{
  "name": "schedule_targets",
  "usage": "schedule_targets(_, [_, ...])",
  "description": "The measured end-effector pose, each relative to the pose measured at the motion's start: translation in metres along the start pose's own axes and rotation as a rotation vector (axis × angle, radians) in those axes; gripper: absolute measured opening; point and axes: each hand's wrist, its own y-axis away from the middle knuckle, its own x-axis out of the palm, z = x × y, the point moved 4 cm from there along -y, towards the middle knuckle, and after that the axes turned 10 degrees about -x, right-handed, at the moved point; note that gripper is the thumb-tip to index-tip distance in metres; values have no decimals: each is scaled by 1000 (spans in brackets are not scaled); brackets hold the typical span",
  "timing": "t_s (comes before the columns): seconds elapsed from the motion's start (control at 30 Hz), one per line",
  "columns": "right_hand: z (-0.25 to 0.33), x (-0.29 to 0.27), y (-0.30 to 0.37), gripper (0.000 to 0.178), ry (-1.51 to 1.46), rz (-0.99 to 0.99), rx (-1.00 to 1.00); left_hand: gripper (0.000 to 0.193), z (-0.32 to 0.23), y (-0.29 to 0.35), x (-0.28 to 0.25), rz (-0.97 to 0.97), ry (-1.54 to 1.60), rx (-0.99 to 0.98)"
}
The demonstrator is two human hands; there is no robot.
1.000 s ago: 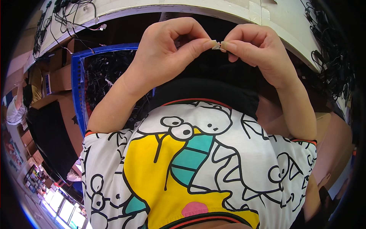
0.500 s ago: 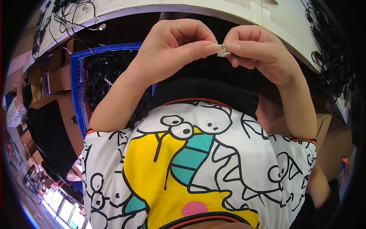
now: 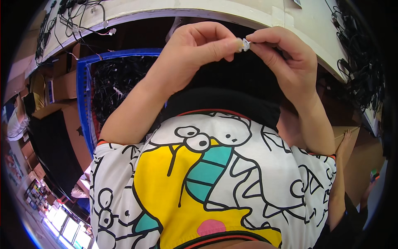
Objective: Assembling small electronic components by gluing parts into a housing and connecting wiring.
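Above my lap, close to the table's edge, a small white plastic connector sits between my two hands. Its left side is pinched by the thumb and forefinger of my left hand. My right hand has thumb and forefinger closed at its right side. The fingertips hide part of the piece, and any thin wire on it is too small to make out.
Black cables with small white ends lie on the white table at left. More black cables pile up at right. A blue crate of dark cables stands left of my lap. Another person's hand touches a cardboard box.
The connector has risen slightly and turned. My right hand has rolled, its forefinger now stretched along the top. At lower right, the other person's hand has come up onto the box.
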Motion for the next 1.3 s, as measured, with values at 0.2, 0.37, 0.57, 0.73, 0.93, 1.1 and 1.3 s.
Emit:
schedule_targets(0.2, [-5, 2, 2, 11, -223, 14, 113, 12, -13, 4, 7, -22, -433, 5])
schedule_targets(0.37, [-3, -1, 2, 12, -183, 16, 17, 11, -8, 2, 9, -16, -315, 60])
schedule_targets(0.57, [0, -1, 4, 16, 4, -19, -97, 11, -1, -1, 4, -49, -243, 113])
schedule_targets(0.73, [3, 4, 9, 19, 270, -73, -226, 11, 8, -3, 4, -58, -109, 97])
schedule_targets(0.93, [6, 12, 16, 22, 497, -106, -452, 12, 18, -6, 6, -59, 177, -44])
schedule_targets(1.1, [-8, 12, 20, 20, 71, -128, -97, 13, 21, -8, 3, -20, 186, -60])
schedule_targets(1.3, [-15, 13, 18, 15, -323, -149, 169, 13, 3, -5, 5, 11, 60, -7])
